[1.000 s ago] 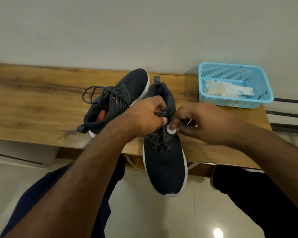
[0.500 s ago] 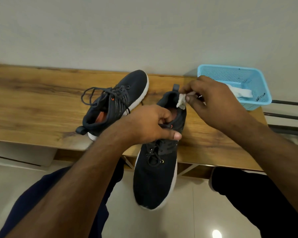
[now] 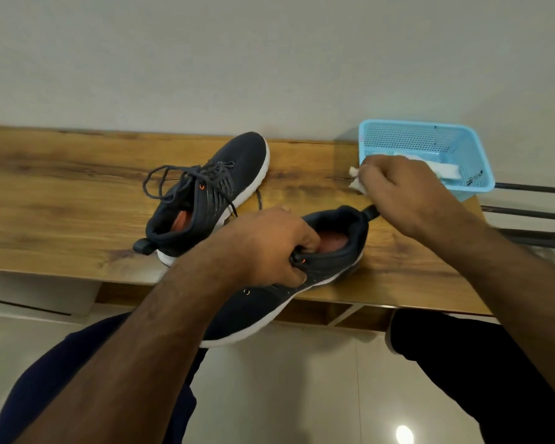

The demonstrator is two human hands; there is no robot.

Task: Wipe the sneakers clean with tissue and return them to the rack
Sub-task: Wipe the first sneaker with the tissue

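Left hand [image 3: 269,248] grips sneaker [image 3: 302,277]; right hand [image 3: 407,193] pinches tissue [image 3: 354,181].
Sneaker's long axis: heel at 2 o'clock on desk [image 3: 61,203], toe at 8 o'clock.

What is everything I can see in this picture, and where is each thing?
sneakers: two, dark navy with white soles; one lies on the wooden shelf, the other is held, its toe past the front edge
wooden shelf: one, brown, against the wall
basket: one, light blue, at the shelf's right end
tissues in basket: white, count unclear
tissue piece: one, white, in the right hand
floor: pale tiles, below
metal bars: dark, right of the shelf
left hand: grips the held sneaker's collar
right hand: pinches the tissue piece near the basket
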